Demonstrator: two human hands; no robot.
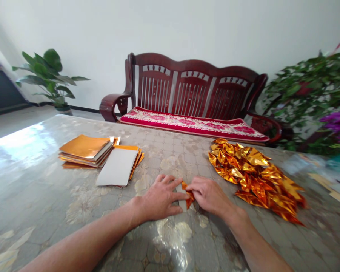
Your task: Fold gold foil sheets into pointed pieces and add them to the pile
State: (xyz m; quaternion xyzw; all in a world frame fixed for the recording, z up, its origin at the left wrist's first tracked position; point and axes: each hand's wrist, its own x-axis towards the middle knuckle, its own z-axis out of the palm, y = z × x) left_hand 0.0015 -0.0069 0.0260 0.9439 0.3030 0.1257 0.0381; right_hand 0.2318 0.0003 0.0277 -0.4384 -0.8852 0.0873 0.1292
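A sheet of gold foil paper (189,203), grey on its plain side and partly folded, lies on the table between my hands. My left hand (163,197) rests on its left part with the fingers spread and stretched out. My right hand (211,194) is closed, its thumb and fingertips pinching the gold folded edge from the right. Part of the sheet is hidden under my fingers. To the right of my right hand lies a heap of folded gold foil pieces (251,170), shiny and pointed.
Gold foil sheets (85,146) are stacked on the left of the patterned table (82,234), beside another pile with its grey side up (117,166). Clear plastic bags (304,164) lie at the right edge. Behind stand a wooden bench (192,90) and plants (52,75).
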